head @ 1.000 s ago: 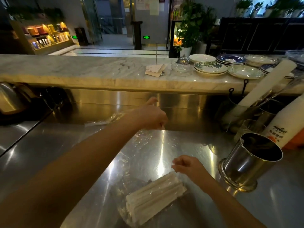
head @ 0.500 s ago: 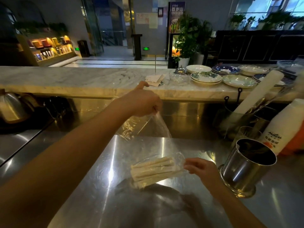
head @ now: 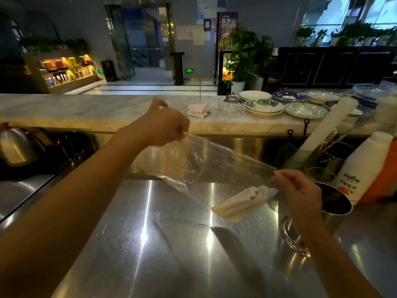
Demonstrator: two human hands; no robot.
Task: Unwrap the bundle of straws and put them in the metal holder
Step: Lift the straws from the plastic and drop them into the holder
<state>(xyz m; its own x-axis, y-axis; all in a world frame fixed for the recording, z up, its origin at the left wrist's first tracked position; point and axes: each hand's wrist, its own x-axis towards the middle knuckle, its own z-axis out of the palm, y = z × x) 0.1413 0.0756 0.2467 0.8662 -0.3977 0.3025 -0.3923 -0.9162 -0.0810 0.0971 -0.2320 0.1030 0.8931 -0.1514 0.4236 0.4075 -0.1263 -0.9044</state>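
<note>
Pinched between the fingers of the left hand (head: 163,123), one end of the clear plastic wrap (head: 193,164) is held up above the steel counter (head: 150,244); the right hand (head: 300,190) pinches the opposite end lower down, near the counter's right edge, so that the sheet stretches taut and slopes downward from left to right. From where I watch, both hands are closed on the film and neither touches the straws directly. The bundle of straws (head: 242,203), white and paper-sleeved, hangs in the lower right part of the wrap, just beside the right hand and tilted, its near end low toward the counter; I cannot tell whether that end touches the steel. The metal holder (head: 335,211) stands at the right edge of the counter, partly hidden behind the right wrist. Just beyond it stands a white bottle (head: 363,168) with printed lettering, and farther back a container holding a white roll (head: 328,123) and utensils. On the marble ledge (head: 86,108) along the far edge of the counter lie stacked plates (head: 264,106) and folded paper slips (head: 198,109). A kettle (head: 17,147) sits at the far left.
</note>
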